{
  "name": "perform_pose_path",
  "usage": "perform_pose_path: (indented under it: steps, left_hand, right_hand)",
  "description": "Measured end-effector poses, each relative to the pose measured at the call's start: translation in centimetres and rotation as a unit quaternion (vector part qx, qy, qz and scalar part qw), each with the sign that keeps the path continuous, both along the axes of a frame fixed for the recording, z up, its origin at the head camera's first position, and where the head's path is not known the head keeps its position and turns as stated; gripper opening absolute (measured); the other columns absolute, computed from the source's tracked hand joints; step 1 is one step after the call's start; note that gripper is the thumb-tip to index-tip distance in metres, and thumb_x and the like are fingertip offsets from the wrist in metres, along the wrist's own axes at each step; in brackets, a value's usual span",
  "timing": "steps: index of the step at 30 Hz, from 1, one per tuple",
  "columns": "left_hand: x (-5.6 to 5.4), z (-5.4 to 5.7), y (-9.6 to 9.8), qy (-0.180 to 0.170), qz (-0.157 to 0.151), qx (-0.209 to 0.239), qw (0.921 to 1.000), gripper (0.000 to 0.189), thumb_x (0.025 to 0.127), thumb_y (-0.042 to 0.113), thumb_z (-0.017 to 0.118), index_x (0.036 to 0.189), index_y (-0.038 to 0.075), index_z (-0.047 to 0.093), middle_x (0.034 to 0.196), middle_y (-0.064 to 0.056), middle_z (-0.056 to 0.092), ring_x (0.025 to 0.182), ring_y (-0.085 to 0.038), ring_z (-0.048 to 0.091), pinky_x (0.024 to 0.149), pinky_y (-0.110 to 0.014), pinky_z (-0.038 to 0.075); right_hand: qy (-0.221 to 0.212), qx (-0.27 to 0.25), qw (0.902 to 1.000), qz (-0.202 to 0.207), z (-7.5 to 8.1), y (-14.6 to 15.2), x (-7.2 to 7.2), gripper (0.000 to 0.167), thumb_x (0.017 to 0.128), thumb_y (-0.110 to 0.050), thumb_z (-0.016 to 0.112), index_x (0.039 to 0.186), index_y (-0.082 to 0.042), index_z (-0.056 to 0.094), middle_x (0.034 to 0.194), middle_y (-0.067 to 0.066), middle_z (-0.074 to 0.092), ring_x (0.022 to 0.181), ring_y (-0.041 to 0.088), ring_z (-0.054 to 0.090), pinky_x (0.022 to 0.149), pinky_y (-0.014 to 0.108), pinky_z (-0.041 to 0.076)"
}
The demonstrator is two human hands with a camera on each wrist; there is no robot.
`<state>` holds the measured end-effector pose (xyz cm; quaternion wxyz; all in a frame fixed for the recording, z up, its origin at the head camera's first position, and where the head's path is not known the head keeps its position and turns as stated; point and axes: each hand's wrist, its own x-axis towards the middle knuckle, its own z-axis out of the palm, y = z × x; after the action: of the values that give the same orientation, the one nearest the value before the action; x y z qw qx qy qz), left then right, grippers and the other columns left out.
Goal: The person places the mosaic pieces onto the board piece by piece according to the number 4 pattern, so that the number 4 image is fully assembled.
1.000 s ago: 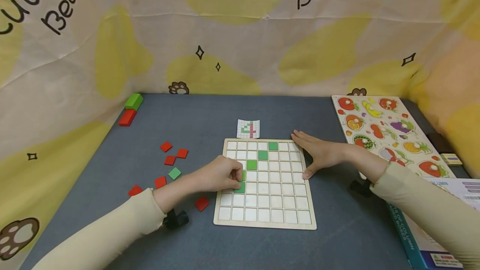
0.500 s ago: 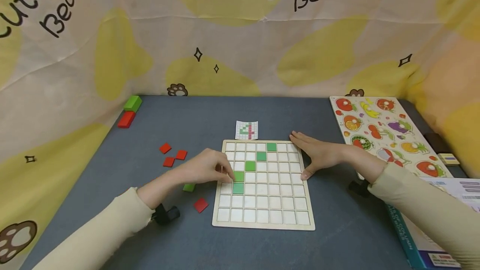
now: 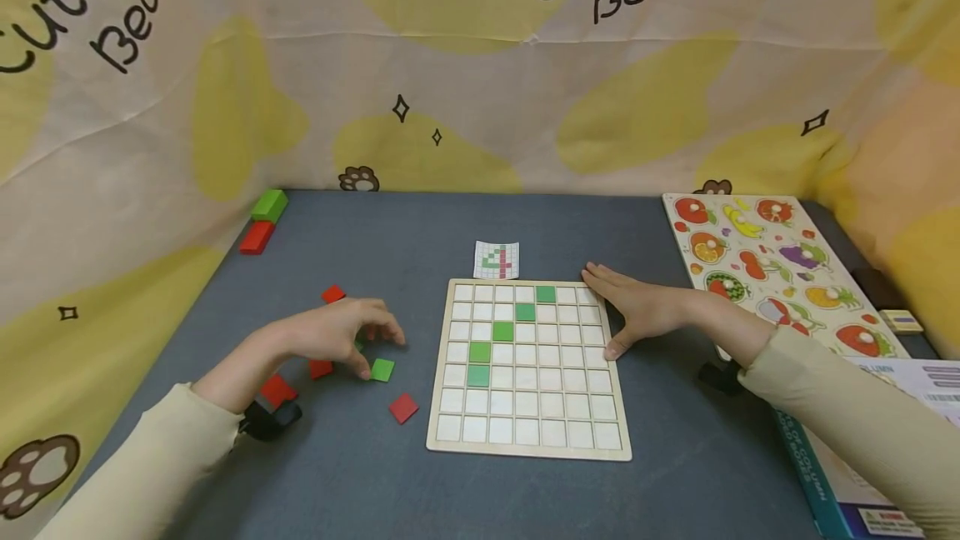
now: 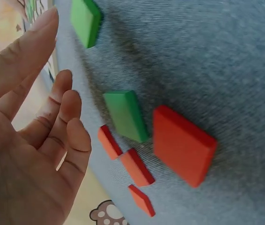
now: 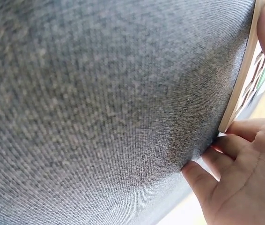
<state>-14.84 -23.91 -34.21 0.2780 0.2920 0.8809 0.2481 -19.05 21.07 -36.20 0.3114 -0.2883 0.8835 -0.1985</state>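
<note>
The left hand [image 3: 337, 333] has its grip apart, fingers loosely bent and holding nothing, above the loose tiles; the right hand [image 3: 645, 307] has thumb and fingers spread along the grid board [image 3: 525, 402], at its right edge and far right corner. Everything lies on the dark worktop [image 3: 420, 232]. A fruit-picture board [image 3: 750, 240] lies to the right, the grid board at the centre, and a small pattern card [image 3: 497, 260] at its far edge. Five green tiles [image 3: 503, 331] sit in its cells: four diagonally, one directly below the lowest. Left of it, a loose green tile [image 3: 382, 370] lies near the left thumb, a second green tile [image 4: 125, 115] is partly hidden beneath the hand, and red tiles [image 3: 403, 408] lie scattered around.
</note>
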Motion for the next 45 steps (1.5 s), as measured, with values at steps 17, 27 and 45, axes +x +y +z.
perform_pose_path:
  steps: [17,27,45]
  left_hand:
    - [0.0,-1.4,0.9,0.045,-0.027,-0.016,0.9985,0.027,0.071,0.008,0.086,0.087,0.017,0.065,0.085,0.002,0.058,0.079,-0.008,0.051,0.072,-0.021,0.046]
    - [0.6,-1.8,0.2,0.030,0.023,0.010,0.9992,0.022,0.077,0.006,0.080,0.084,0.014,0.061,0.075,0.004,0.061,0.070,-0.004,0.055,0.065,-0.021,0.048]
    - [-0.6,-1.4,5.4,0.088,0.100,0.090,0.9870,0.018,0.080,0.013,0.081,0.087,0.013,0.064,0.082,0.000,0.068,0.075,-0.009,0.063,0.070,-0.024,0.053]
  right_hand:
    - [-0.001,0.001,1.0000,-0.001,-0.1,0.0,0.1,0.125,0.076,-0.047,0.082,0.156,0.004,0.000,0.165,0.025,-0.010,0.153,0.046,-0.008,0.120,0.066,0.008]
    - [-0.005,-0.001,0.9998,0.021,-0.4,-1.0,-0.5,0.124,0.077,-0.046,0.081,0.157,0.002,-0.001,0.165,0.023,-0.012,0.154,0.044,-0.010,0.121,0.064,0.008]
    - [-0.009,0.009,0.9999,-0.003,0.0,0.0,-0.1,0.125,0.077,-0.046,0.081,0.157,0.001,-0.002,0.166,0.021,-0.013,0.154,0.043,-0.010,0.122,0.063,0.008]
